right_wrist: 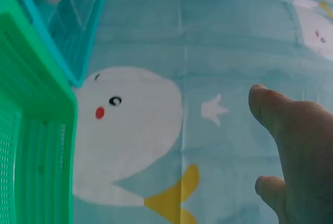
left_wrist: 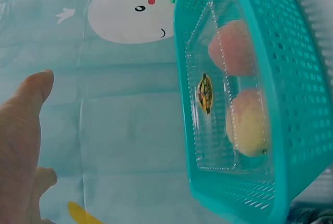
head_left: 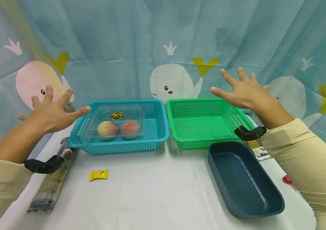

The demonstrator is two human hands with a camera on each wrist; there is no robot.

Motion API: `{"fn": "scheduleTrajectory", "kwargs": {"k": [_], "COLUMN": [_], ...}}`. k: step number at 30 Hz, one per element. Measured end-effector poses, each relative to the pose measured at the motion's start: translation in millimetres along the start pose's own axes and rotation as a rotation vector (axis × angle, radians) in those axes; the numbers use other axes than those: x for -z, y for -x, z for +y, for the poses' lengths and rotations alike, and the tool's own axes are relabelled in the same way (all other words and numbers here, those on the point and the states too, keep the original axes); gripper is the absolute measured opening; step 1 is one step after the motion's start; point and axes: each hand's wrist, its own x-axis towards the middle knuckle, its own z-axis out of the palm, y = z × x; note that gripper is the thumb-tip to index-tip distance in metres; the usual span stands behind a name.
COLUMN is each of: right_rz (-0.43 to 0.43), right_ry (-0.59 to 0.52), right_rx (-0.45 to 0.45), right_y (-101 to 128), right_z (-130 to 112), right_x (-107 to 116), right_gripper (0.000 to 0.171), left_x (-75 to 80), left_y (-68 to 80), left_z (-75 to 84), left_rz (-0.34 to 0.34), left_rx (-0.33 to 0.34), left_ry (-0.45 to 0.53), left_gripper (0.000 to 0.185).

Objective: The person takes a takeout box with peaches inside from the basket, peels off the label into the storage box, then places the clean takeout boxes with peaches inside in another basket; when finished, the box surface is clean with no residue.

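While both palms are hovering with fingers spread, the left hand [head_left: 51,111] is floating beside the blue basket [head_left: 157,135] at centre frame. The right hand [head_left: 242,91] is hanging above the green basket [head_left: 203,145], holding nothing.

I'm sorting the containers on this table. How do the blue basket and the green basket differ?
The blue basket holds a clear box with two peaches; the green basket holds nothing. The blue basket stands nearer the left hand, the green basket nearer the right hand. Neither hand touches a basket; both are spread open above the table. Both baskets are rectangular mesh plastic, about the same size, side by side.
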Motion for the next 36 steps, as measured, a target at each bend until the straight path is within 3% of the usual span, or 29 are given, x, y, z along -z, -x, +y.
{"fn": "scheduleTrajectory", "kwargs": {"k": [10, 16, 28, 36], "right_rz": [0.069, 0.123, 0.178, 0.204], "right_ry": [-0.046, -0.057, -0.168, -0.277], "right_rx": [0.049, 0.133, 0.286, 0.342], "right_y": [-16, -27, -51, -68], "right_z": [-29, -50, -76, -89], "right_x": [-13, -24, -48, -66], "right_gripper": [0.085, 0.083, 0.08, 0.079], "left_x": [-17.4, -30.0, -65.7, -90.5], "left_y": [11.3, 18.4, 24.9, 25.9], "left_z": [-13.5, -22.9, -32.0, -36.1], "left_rz": [0.067, 0.097, 0.131, 0.151], "left_rx": [-0.019, -0.022, -0.018, -0.046], "left_ry": [0.055, 0.057, 0.127, 0.149], "left_gripper": [0.096, 0.094, 0.089, 0.087]}}
